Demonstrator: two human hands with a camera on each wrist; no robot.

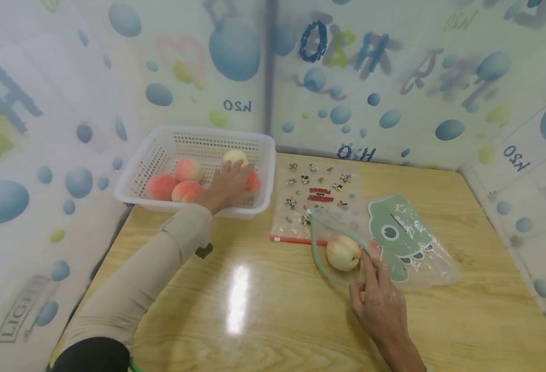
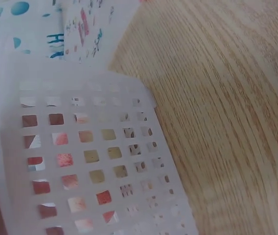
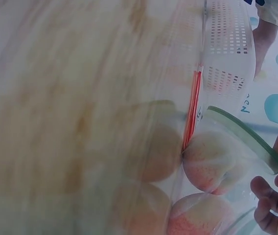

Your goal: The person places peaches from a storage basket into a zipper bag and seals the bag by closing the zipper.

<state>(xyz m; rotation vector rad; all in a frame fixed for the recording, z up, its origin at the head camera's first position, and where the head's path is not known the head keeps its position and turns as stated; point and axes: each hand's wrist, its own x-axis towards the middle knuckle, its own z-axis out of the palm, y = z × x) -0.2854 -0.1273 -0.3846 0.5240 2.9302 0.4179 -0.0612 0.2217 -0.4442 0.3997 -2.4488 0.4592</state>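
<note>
My left hand [image 1: 230,183] reaches into a white plastic basket [image 1: 130,194], its back upward. The fingertips lie at a pale peach [image 1: 234,156], and the hand partly covers a red peach [image 1: 253,181]; its grip underneath is hidden. Pinched by the fingers of my right hand [image 1: 379,302] is the green rim of a clear zip bag [image 1: 395,237] with a dinosaur print. The bag's mouth gapes in a loop, and a pale yellow peach [image 1: 343,253] shows inside it. In the right wrist view a second peach [image 3: 202,215] shows near the first one [image 3: 210,164].
More peaches [image 1: 161,186] rest in the left part of the basket. A flat clear bag [image 1: 319,194] with cartoon prints and a red zip edge lies between the basket and the dinosaur bag. Patterned cloth walls [image 1: 365,93] enclose the wooden table [image 1: 198,315] at the back and sides.
</note>
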